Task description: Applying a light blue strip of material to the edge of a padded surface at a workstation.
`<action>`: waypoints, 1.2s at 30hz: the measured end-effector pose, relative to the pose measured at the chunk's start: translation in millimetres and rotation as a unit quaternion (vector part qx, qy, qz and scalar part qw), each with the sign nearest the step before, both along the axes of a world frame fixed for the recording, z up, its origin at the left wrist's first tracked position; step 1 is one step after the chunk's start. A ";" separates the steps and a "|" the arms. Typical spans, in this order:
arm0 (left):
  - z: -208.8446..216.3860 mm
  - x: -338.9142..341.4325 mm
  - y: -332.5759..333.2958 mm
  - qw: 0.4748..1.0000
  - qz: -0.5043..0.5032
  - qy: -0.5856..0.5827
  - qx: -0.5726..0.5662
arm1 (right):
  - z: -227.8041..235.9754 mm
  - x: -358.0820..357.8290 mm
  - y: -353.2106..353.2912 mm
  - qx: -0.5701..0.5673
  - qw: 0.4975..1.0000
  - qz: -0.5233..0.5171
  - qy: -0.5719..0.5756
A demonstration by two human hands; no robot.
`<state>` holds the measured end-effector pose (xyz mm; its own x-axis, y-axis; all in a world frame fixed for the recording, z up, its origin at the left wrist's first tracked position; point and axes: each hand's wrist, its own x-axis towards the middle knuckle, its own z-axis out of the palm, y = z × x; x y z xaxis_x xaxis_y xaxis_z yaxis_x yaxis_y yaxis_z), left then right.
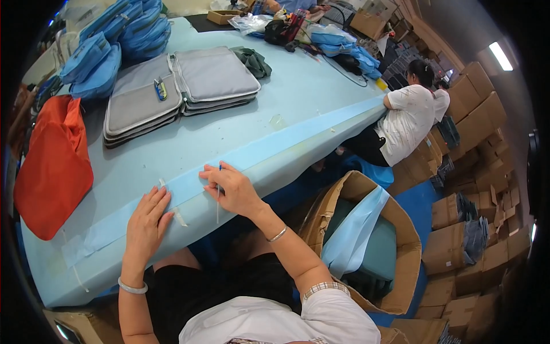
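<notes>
A long light blue fabric strip point(275, 140) lies along the near edge of the table. My left hand point(148, 221) rests flat on the strip, fingers stretched out and together. Just to its right, my right hand point(234, 192) is closed round a slim pen point(217, 202) with a pale shaft and a blue end. The fingers of that hand touch or hover over the strip; the exact contact is hidden. Between the hands, a short white mark point(181, 217) shows on the table cover beside the strip.
Grey zipped fabric panels point(215, 74) are stacked beyond my hands, with blue bags point(97, 63) behind at left. Red cloth point(54, 166) hangs over the left edge. A carton point(409, 258) holding blue fabric stands at my right. A person point(408, 114) sits at the table's far right.
</notes>
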<state>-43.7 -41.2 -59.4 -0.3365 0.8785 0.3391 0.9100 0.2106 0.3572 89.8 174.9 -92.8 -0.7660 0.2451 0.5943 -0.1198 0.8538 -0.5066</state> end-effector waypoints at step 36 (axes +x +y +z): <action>-1.1 2.8 1.6 1.000 0.015 -0.009 0.007 | 4.9 3.1 -0.4 0.014 0.999 -0.027 -0.010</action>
<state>-41.0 -39.7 -60.5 -0.3680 0.8633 0.3454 0.8970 0.2318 0.3763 92.8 174.5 -87.8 -0.7647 0.2691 0.5856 -0.0637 0.8726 -0.4842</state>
